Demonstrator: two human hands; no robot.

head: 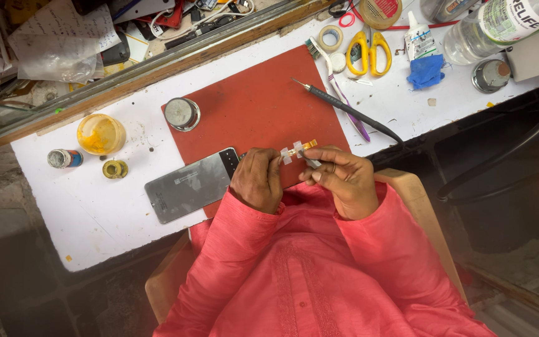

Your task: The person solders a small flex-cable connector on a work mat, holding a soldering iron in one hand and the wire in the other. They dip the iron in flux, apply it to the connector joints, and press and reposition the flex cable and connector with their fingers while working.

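Around the red mat point(263, 106), its middle lies bare and passable; a round metal tin point(182, 113) sits on its far-left corner; a grey phone point(191, 185) overlaps its near-left edge; a black-handled tool point(344, 108) and toothbrush point(339, 87) cross its right edge; left of it, the white tabletop point(95, 218) lies open.

Small gold-tipped taped strip point(298, 150), held level

Small part, half hidden in fingers

The left hand point(257, 181) covers the phone's point(189, 185) corner; the pinched gold-tipped strip point(299, 150) is too small to identify.
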